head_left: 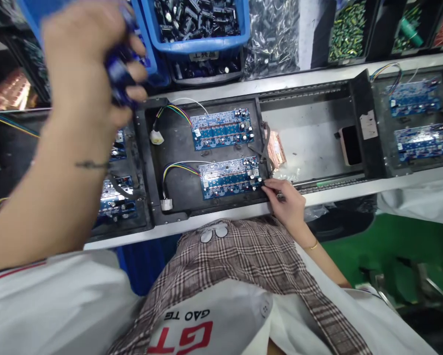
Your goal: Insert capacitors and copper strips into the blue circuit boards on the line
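My left hand [84,54], smeared by motion, is raised at the upper left with fingers curled around several blue cylindrical capacitors [121,74]. Below and to its right, a black tray [177,177] carries two blue circuit boards, an upper board [221,130] and a lower board [231,178], with coloured wires and white connectors on their left. My right hand [287,201] is closed in a pinch at the tray's right edge, beside the lower board's right corner. Something small and dark shows at its fingertips, too small to name.
Behind the tray stands a blue bin [203,47] of dark capacitors, beside a clear plastic bag [271,39] of parts. Black bins with green components [349,32] sit at the back right. Neighbouring trays with boards lie left and right [421,140] along the metal rail [328,197].
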Tool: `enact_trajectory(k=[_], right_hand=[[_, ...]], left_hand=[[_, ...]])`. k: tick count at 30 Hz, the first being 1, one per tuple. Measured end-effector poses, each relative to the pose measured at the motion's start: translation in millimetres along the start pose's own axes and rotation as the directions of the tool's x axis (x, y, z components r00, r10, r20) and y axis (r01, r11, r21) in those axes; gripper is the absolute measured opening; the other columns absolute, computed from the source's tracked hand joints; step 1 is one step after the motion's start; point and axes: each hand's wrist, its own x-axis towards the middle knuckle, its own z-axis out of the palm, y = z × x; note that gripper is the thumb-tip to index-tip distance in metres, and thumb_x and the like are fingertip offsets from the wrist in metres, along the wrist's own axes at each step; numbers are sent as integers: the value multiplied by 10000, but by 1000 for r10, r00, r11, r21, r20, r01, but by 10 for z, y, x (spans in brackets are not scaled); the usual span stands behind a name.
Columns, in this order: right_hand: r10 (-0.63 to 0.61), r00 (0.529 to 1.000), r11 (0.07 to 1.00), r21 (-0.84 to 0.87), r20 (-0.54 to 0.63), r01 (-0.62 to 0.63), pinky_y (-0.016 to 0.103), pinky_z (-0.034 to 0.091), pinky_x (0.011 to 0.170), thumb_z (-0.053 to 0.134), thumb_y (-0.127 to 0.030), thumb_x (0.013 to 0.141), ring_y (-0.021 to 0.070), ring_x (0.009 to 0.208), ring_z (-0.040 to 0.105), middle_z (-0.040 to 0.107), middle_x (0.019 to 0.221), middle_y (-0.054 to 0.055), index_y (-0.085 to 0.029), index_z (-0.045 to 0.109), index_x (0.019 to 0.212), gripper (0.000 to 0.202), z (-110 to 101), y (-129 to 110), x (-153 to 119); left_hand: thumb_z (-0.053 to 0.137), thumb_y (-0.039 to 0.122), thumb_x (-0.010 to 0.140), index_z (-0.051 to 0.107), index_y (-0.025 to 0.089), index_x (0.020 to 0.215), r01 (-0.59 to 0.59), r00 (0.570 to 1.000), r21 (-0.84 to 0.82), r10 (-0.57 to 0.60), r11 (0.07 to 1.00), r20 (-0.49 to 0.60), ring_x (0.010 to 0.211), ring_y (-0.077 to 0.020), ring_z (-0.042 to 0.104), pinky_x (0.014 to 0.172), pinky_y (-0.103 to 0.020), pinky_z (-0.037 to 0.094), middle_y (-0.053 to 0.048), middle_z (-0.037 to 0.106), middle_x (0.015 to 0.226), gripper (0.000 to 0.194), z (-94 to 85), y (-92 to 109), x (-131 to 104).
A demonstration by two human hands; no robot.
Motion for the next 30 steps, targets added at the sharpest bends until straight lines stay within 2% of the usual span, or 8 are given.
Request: enact_trajectory(k=[2, 4, 9, 17, 21, 24, 28, 30], right_hand=[[-29, 999, 1000, 5, 12, 29, 371, 586, 849, 626, -174, 914, 180, 943, 711, 750, 999, 64, -229, 663, 973, 89, -18, -2, 0], [-74, 996, 997, -15, 59, 75, 383, 584, 863, 609, -170, 922, 179, 944, 704, 748, 1021, 68, -231, 671, 967, 97, -34, -4, -1], [-139, 980, 972, -171, 142, 162, 389, 580, 841, 562, -171, 943, 193, 926, 679, 745, 1045, 87, -230, 698, 976, 152, -16, -17, -25], [-149, 967, 983, -79, 208, 168, 416, 572, 966, 606, -223, 939, 208, 1062, 668, 692, 1162, 82, -267, 642, 1263, 329, -151, -584, 299], [-321, 869, 945, 64, 378, 322, 403, 556, 1014, 563, -223, 960, 209, 1208, 607, 611, 1319, 73, -315, 544, 1379, 429, -82, -892, 586], [-374, 820, 924, 104, 433, 367, 385, 556, 996, 502, -179, 979, 186, 1138, 633, 649, 1228, 66, -285, 625, 1253, 318, 43, -851, 821], [-264, 891, 947, -78, 369, 313, 388, 548, 960, 488, -191, 980, 199, 1095, 641, 672, 1148, 84, -232, 650, 1151, 239, 229, -532, 1223], [-247, 885, 929, -164, 395, 332, 418, 527, 969, 479, -191, 979, 216, 1083, 637, 685, 1129, 80, -226, 645, 1141, 235, 328, -364, 1398]], left_hand=[[611, 165, 888, 628, 113, 1155, -23, 992, 10, 22, 1000, 126, 519, -40, 457, 420, -130, 264, 12, 608, 811, 272, 96, -204, -505], [609, 143, 847, 668, 99, 1063, 147, 972, -32, -139, 989, 187, 464, -61, 453, 357, -166, 262, -32, 633, 793, 228, 146, -445, -877], [709, 251, 812, 618, 158, 1056, 528, 832, -219, -447, 821, 329, 459, -50, 466, 333, -127, 252, -46, 658, 846, 276, 225, -1056, -1310], [744, 438, 815, 506, 162, 843, 651, 751, -355, -503, 670, 428, 467, -34, 457, 336, -107, 271, 28, 522, 714, 365, 411, -1405, -1417], [717, 509, 818, 543, 161, 829, 637, 760, -316, -506, 703, 407, 456, -70, 489, 334, -133, 278, 20, 510, 640, 389, 448, -1386, -1372], [612, 536, 880, 573, 140, 774, 654, 746, -283, -538, 701, 392, 453, -81, 496, 327, -150, 256, -10, 522, 643, 411, 395, -1331, -1297], [508, 300, 892, 683, 100, 966, 697, 712, -353, -546, 624, 441, 473, -57, 477, 330, -142, 248, -27, 546, 752, 276, 278, -1268, -1196], [506, 196, 846, 677, 100, 1081, 701, 709, -368, -546, 611, 446, 482, -53, 479, 334, -135, 258, -32, 561, 790, 306, 247, -1255, -1169]])
